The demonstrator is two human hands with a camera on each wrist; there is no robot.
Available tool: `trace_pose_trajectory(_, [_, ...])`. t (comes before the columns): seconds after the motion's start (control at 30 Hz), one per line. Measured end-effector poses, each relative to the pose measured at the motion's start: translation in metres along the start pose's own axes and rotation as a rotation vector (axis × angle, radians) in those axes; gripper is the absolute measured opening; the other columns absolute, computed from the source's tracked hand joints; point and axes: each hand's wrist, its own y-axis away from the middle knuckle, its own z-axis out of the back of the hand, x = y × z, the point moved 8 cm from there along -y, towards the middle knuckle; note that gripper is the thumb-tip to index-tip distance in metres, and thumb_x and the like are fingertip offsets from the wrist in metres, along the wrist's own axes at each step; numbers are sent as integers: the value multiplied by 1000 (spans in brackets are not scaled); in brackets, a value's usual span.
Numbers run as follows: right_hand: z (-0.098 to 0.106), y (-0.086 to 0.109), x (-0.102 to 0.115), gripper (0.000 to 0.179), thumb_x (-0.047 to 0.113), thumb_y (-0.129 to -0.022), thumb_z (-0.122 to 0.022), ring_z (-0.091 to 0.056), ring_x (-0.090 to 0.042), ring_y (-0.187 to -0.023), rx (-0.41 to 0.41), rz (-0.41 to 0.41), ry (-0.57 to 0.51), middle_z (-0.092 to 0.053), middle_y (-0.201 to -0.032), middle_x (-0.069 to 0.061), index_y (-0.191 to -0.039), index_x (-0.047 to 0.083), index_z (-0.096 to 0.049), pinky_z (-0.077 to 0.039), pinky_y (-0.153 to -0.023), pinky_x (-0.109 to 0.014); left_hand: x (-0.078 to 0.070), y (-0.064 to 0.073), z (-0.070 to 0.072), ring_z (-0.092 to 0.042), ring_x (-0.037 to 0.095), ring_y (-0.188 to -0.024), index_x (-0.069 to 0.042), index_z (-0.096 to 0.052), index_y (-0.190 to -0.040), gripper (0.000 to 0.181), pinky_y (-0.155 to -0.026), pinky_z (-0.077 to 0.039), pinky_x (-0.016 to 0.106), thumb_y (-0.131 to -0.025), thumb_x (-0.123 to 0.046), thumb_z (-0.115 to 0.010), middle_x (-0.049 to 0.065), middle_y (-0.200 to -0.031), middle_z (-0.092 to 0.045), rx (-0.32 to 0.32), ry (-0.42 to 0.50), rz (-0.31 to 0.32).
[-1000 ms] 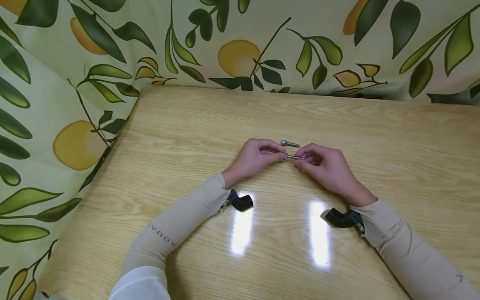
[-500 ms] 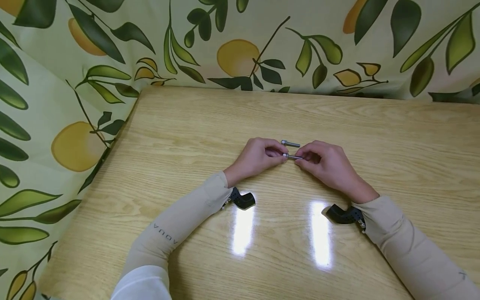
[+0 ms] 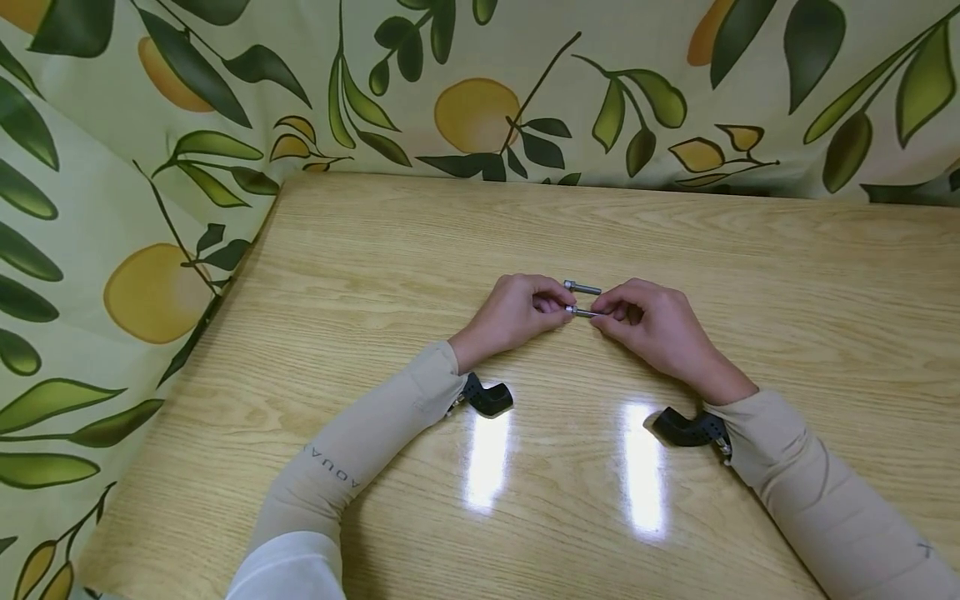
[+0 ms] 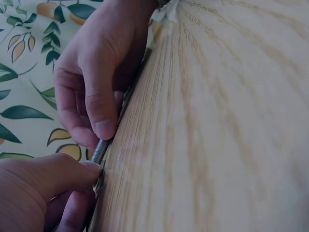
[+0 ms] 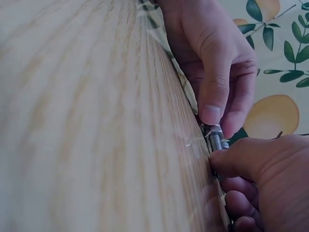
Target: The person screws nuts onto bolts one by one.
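A metal bolt (image 3: 585, 312) is held lengthwise between both hands, low over the table. My left hand (image 3: 517, 315) pinches its head end between thumb and fingers. A hex nut (image 5: 214, 130) shows at the left fingertips in the right wrist view, with bare thread (image 5: 216, 142) beyond it. The tip end of the bolt is pinched by my right hand (image 3: 654, 327), whose fingers cover it. Just behind the hands, a second bolt (image 3: 582, 287) lies on the table; a thicker part at its left end looks like a head with a nut.
The wood-grain table (image 3: 390, 250) reaches back to a leaf-and-fruit patterned cloth (image 3: 315, 75) at the rear and left. Black wrist camera mounts (image 3: 491, 400) hang under both wrists, close to the tabletop. Two bright light reflections lie on the near table.
The left thumb and fingers have shifted around the head end, exposing more of it. Both hands have moved very slightly; the second bolt lies where it was.
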Motion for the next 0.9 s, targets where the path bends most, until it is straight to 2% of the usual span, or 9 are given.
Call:
trace_pose_trajectory(0.27, [5, 0, 5, 10, 15, -90, -81, -56, -5, -73, -10, -9, -10, -73, -88, -1, -100, 14, -78, -43, -63, -11, -3, 5, 9, -72, 9, -84, -7, -78, -104, 14, -75, -59, 14, -92, -14, -79, 7, -98, -79, -40, 39, 1])
trace_pose_trajectory(0.43, [27, 5, 6, 10, 16, -93, -78, -53, -1, -75, -130, -41, -25, -70, -89, -3, -102, 11, -78, -41, -65, -10, -2, 13, 27, -70, 8, -80, -12, -80, -102, 13, -74, -59, 18, -94, -23, -77, 3, -96, -78, -96, 50, -1])
trace_pose_trajectory(0.53, [47, 9, 4, 11, 15, -96, -75, -50, 5, -77, -206, -54, -14, -70, -90, -5, -104, 8, -77, -39, -67, -10, 1, 20, 49, -71, 10, -83, -14, -80, -104, 14, -77, -61, 21, -97, -26, -75, 3, -99, -78, -144, 42, 6])
trace_pose_trajectory(0.67, [73, 18, -3, 19, 15, -97, -72, -49, 19, -85, -255, -51, 26, -74, -101, -13, -113, 5, -76, -39, -74, -4, 8, 36, 89, -71, 16, -99, -11, -77, -111, 20, -88, -62, 29, -100, -26, -70, 5, -114, -77, -237, -27, 11])
trace_pose_trajectory(0.73, [86, 23, -8, 25, 15, -97, -72, -47, 25, -90, -268, -49, 52, -74, -108, -18, -120, 4, -75, -38, -76, 0, 11, 45, 111, -69, 21, -109, -9, -75, -117, 24, -94, -61, 34, -101, -25, -69, 8, -122, -74, -306, -105, -2])
trace_pose_trajectory(0.8, [100, 28, -12, 32, 17, -98, -71, -45, 28, -95, -271, -58, 82, -73, -118, -22, -127, 5, -71, -35, -78, 1, 13, 57, 133, -63, 26, -121, -7, -72, -122, 27, -106, -55, 41, -100, -23, -69, 11, -129, -70, -388, -183, -15])
trace_pose_trajectory(0.9, [120, 37, -22, 40, 23, -100, -69, -40, 29, -100, -271, -97, 125, -68, -126, -26, -137, 7, -66, -31, -81, 1, 13, 74, 162, -51, 34, -133, -7, -68, -128, 34, -113, -43, 51, -98, -23, -70, 15, -140, -61, -516, -293, -28])
